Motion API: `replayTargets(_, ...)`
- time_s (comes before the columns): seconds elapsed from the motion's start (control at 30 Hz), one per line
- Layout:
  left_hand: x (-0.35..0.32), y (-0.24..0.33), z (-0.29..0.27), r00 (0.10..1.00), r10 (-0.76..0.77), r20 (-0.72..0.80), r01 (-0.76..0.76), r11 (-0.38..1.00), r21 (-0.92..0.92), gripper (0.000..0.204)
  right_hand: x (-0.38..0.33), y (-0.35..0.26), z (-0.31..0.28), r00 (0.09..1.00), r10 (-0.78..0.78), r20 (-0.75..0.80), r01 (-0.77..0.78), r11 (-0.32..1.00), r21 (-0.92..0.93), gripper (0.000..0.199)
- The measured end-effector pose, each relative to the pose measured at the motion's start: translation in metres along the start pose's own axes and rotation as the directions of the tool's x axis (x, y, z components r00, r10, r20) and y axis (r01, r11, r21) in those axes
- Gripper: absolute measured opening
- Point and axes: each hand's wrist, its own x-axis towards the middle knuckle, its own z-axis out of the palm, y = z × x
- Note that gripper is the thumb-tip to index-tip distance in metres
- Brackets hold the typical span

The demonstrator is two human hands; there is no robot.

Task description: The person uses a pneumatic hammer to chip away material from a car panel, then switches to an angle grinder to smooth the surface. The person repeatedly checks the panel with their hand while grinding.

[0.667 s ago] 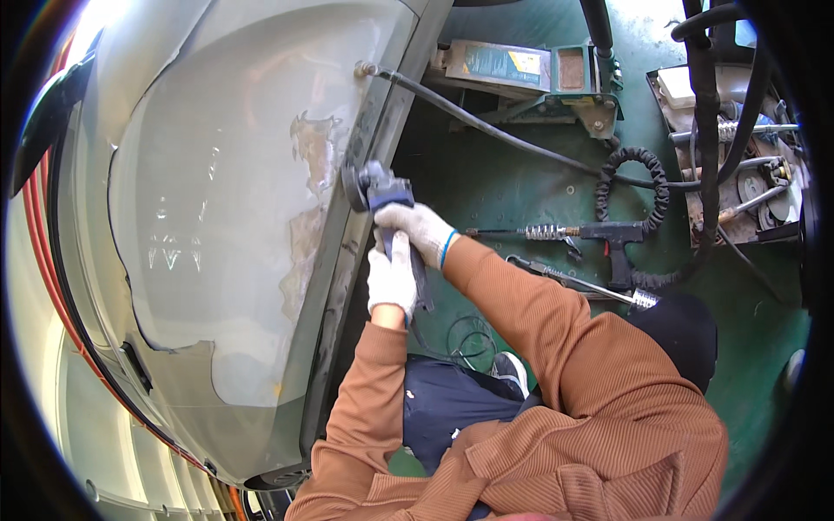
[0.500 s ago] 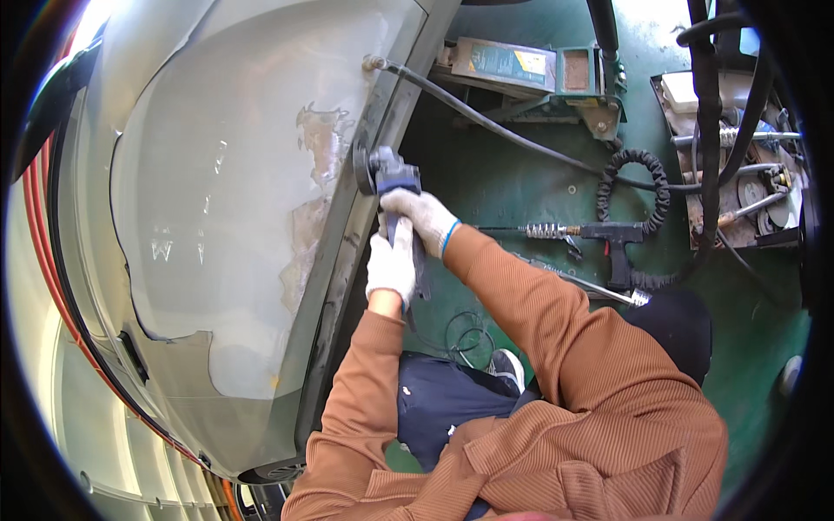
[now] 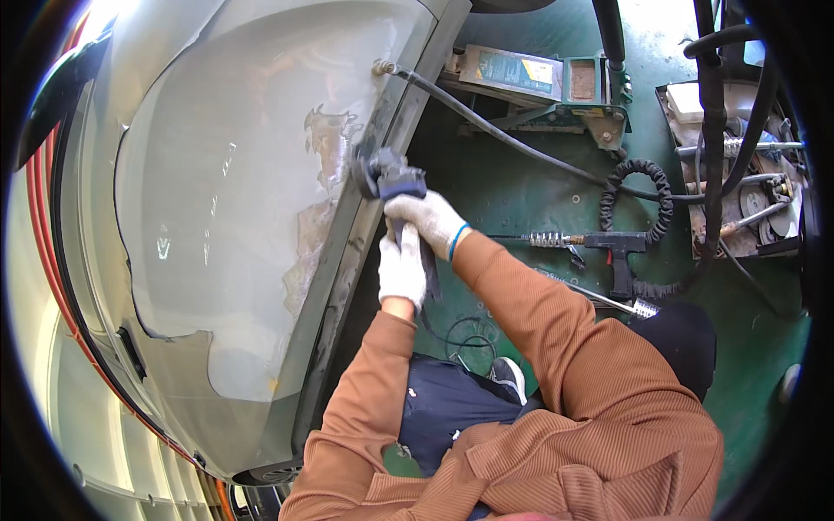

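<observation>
Both hands wear white knit gloves and grip one angle grinder (image 3: 399,178). My right hand (image 3: 427,217) is closed round the body just behind the grinder's head. Lower on the body, my left hand (image 3: 402,269) is wrapped round the handle. The grinder's disc (image 3: 362,174) stands on edge at the lower border of a silver-grey car door (image 3: 226,208), by the sill (image 3: 343,260); whether it touches is hard to tell. Bare, sanded patches (image 3: 330,143) with ragged paint edges lie beside the disc. A dark cord hangs from the grinder's rear end.
A hose (image 3: 495,130) runs from a fitting on the door across the floor. A green-framed stand (image 3: 599,95), a black pull gun (image 3: 621,247) with a coiled sleeve and a tool tray (image 3: 695,195) lie to the right. Black straps hang at upper right. Red hoses (image 3: 52,278) run along the left.
The whole view has shifted slightly to the right and down. Both hands keep their hold on the grinder, which stays by the door's lower border with a slightly different tilt.
</observation>
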Motion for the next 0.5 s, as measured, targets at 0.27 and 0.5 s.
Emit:
replayTargets(0.27,0.009,-0.03,0.01,0.97,-0.206,0.128,0.232,0.942,-0.244,0.105,-0.007,0.0,-0.002,0.995,0.102,-0.011,-0.102,0.991,-0.083,0.019)
replayTargets(0.5,-0.003,-0.032,-0.004,0.995,-0.1,-0.004,0.099,0.994,-0.048,0.087,0.003,0.023,-0.001,0.997,0.081,-0.019,-0.081,0.996,-0.034,0.018)
